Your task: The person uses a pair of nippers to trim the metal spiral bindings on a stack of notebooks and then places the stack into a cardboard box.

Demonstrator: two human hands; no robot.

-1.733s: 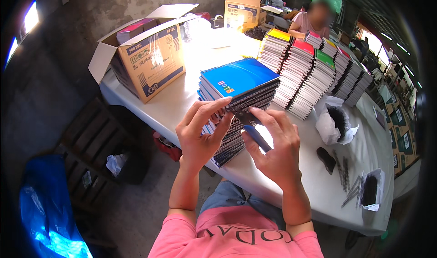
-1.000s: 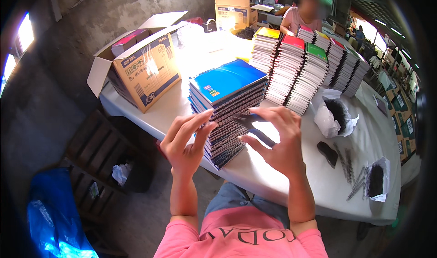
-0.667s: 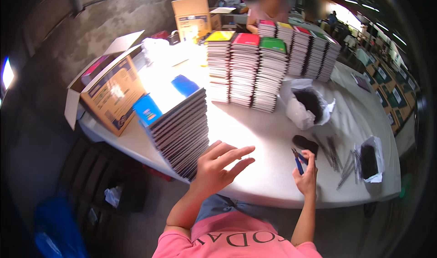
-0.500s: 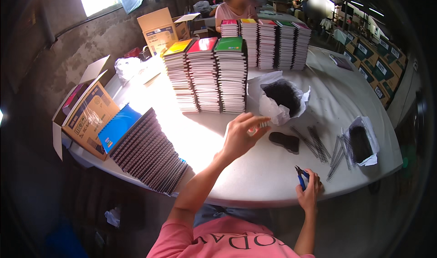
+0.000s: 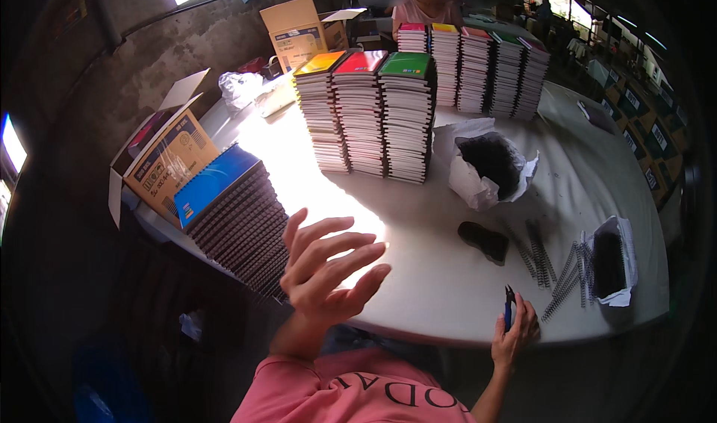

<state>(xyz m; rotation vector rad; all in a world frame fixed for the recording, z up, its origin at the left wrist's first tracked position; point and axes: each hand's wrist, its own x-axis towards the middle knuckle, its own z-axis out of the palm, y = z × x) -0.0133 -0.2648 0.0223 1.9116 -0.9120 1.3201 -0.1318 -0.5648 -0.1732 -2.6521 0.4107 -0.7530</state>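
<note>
My left hand is raised over the near side of the table, fingers spread and holding nothing. It is nearest to a tall leaning stack of spiral notebooks with a blue cover on top. By the front edge of the table, my right hand is closed around small cutting pliers with blue handles, their dark jaws pointing away from me. Loose black spiral coils lie to the right of that hand. Beyond it rests a dark, sole-shaped object.
Three notebook stacks topped yellow, red and green stand mid-table, with several more stacks behind. A white wrapper with black contents and a white-lined box are at right. An open carton sits left. Across the table is another person.
My left hand has moved left and nearer to me, and its bent fingers have spread. The right hand still holds the pliers at the table edge. The whole view has shifted slightly.
</note>
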